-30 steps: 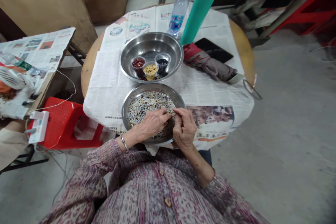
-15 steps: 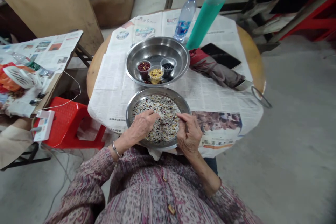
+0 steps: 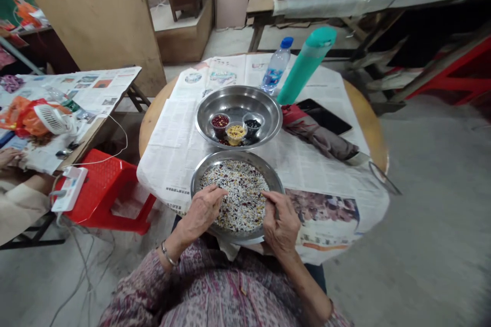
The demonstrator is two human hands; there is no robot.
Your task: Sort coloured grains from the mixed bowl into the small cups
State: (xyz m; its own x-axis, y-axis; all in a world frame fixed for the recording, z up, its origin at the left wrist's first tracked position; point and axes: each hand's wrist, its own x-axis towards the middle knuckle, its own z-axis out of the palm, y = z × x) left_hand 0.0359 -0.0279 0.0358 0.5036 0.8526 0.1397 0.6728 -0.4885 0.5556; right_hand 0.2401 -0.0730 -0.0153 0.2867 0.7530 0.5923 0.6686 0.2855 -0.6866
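Observation:
A steel bowl (image 3: 268,167) close to my body holds a mix of white grains (image 3: 243,196) with black, red and yellow beans. My left hand (image 3: 203,209) is over the bowl's left side, thumb and fingertips pinched at the grains. On the right side, my right hand (image 3: 283,222) curls with its thumb and forefinger together above the mix. Whatever either pinch holds is too small to tell. Behind stands a larger steel basin (image 3: 245,94) with three clear cups: red beans (image 3: 220,121), yellow grains (image 3: 236,132) and black beans (image 3: 253,124).
Newspaper (image 3: 164,138) covers the round table. At the back stand a water bottle (image 3: 274,69) and a tilted teal cylinder (image 3: 307,65). A folded umbrella (image 3: 322,138) and black flat device (image 3: 328,116) lie right. Left are a red stool (image 3: 103,179), power strip (image 3: 69,189) and another person's sleeve (image 3: 23,212).
The view has tilted up, so the table sits lower in it. My left hand has shifted from near the bowl's middle toward its left side; my right hand stays at the right side.

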